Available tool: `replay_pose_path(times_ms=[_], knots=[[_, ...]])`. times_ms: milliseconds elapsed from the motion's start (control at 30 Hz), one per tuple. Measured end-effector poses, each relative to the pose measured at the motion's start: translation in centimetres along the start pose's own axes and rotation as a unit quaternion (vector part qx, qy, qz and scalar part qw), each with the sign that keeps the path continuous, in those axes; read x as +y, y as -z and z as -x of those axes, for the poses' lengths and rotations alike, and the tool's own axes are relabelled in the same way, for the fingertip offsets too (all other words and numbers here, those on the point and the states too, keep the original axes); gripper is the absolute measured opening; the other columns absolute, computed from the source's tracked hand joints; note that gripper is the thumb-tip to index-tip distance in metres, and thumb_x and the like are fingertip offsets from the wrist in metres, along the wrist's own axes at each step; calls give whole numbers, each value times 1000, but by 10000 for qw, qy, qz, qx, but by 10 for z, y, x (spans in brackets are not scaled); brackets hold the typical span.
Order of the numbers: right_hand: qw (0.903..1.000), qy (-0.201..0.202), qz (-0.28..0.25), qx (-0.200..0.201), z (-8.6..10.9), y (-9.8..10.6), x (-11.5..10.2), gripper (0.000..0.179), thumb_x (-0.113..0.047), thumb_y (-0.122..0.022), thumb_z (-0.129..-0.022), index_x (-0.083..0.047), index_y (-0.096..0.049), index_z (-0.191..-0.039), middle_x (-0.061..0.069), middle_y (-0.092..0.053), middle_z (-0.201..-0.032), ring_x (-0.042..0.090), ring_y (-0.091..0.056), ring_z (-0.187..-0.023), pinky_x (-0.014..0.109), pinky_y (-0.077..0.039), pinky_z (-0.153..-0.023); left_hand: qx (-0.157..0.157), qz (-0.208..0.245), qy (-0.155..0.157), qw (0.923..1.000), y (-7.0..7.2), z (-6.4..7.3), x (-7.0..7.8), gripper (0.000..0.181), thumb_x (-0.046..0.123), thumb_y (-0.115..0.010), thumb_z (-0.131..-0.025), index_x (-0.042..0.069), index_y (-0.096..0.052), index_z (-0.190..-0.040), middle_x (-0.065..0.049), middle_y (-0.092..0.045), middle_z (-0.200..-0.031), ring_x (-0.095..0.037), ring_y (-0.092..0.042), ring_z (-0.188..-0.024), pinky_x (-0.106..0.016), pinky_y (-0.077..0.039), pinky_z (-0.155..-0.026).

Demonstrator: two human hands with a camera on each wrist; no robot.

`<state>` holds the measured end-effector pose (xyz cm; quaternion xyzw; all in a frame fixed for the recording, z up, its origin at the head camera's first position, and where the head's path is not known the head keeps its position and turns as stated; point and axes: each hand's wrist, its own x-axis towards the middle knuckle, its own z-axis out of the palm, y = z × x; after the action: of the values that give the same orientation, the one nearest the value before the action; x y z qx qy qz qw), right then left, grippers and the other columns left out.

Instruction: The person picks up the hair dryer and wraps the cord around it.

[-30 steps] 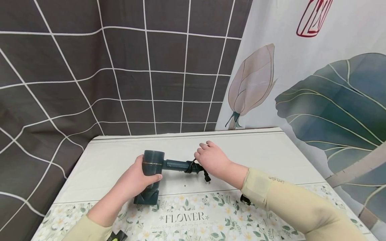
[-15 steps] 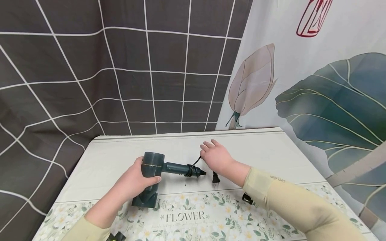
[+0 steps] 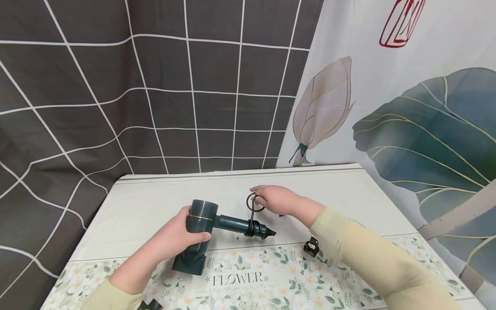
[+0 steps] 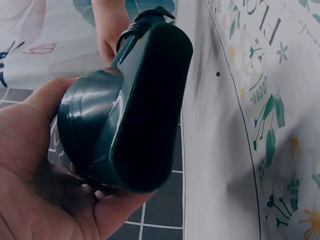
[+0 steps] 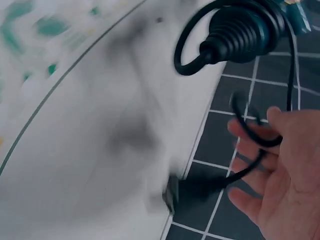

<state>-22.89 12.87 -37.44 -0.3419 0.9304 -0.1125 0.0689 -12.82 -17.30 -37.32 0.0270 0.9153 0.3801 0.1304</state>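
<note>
Since the previous head view, the hair dryer (image 3: 204, 220) has shifted slightly to the right and toward the person, and a loop of its cord (image 3: 253, 228) has risen at the right hand (image 3: 277, 199). Left hand (image 3: 178, 232): fingers clamped around the dryer body, which is held over the worktop (image 3: 325, 193). Right hand: fingers curled on the free cord; remaining turns encircle the handle. Obstructions: the right hand hides most of the plug (image 5: 197, 192) in the head view; the right wrist view shows it, blurred. A small black device (image 3: 311, 246) sits beside the right cuff. Behind the worktop hang a dark curtain (image 3: 217, 112) with white grid lines and a white curtain (image 3: 341, 30) printed with a bud and a large leaf. Markings: "FLOWER" (image 3: 237, 279) on the worktop's floral cover; the script beneath it and the red mark (image 3: 402, 23) are illegible.
</note>
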Motion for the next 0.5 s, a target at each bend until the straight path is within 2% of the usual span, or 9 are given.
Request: replay_pose_path(times_ms=[67, 167, 300, 400, 500], knots=[[9982, -163, -547, -183, -2, 3, 1, 32, -19, -42, -106, -7, -72, -101, 7, -67, -115, 21, -63, -102, 38, -49, -88, -5, 23, -9, 10000, -1, 0, 0, 101, 43, -82, -78, -2, -29, -150, -16, -62, -121, -28, -63, -104, -53, -50, -86], [9922, -304, -1161, -326, -4, 5, 1, 33, -18, -41, -106, -5, -71, -100, 1, -65, -95, 16, -57, -84, 35, -47, -77, -10, 55, -4, 10000, -2, 1, 0, 99, 41, -82, -79, -2, -29, -150, -16, -63, -120, -27, -63, -103, -52, -50, -86], [9835, -369, -1755, -248, -4, 7, 0, 32, -15, -40, -102, -5, -67, -89, 3, -62, -94, 15, -52, -84, 32, -43, -73, -61, 141, -59, 9999, -3, 0, 0, 97, 40, -83, -78, -2, -31, -149, -15, -64, -118, -26, -63, -102, -51, -50, -86], [9811, -277, -1918, -14, -5, 6, -1, 32, -15, -38, -102, -8, -59, -79, 5, -56, -95, 18, -48, -87, 32, -40, -73, -79, 161, -102, 9998, -4, 0, 0, 98, 41, -83, -78, -2, -31, -149, -14, -64, -118, -26, -63, -103, -51, -50, -86], [9785, -213, -2039, 231, -5, 3, -3, 32, -14, -34, -103, -10, -53, -77, 4, -52, -97, 19, -45, -90, 34, -40, -76, -84, 156, -105, 9998, -5, -1, -2, 99, 42, -83, -77, -1, -31, -149, -15, -63, -118, -27, -63, -103, -52, -50, -87]])
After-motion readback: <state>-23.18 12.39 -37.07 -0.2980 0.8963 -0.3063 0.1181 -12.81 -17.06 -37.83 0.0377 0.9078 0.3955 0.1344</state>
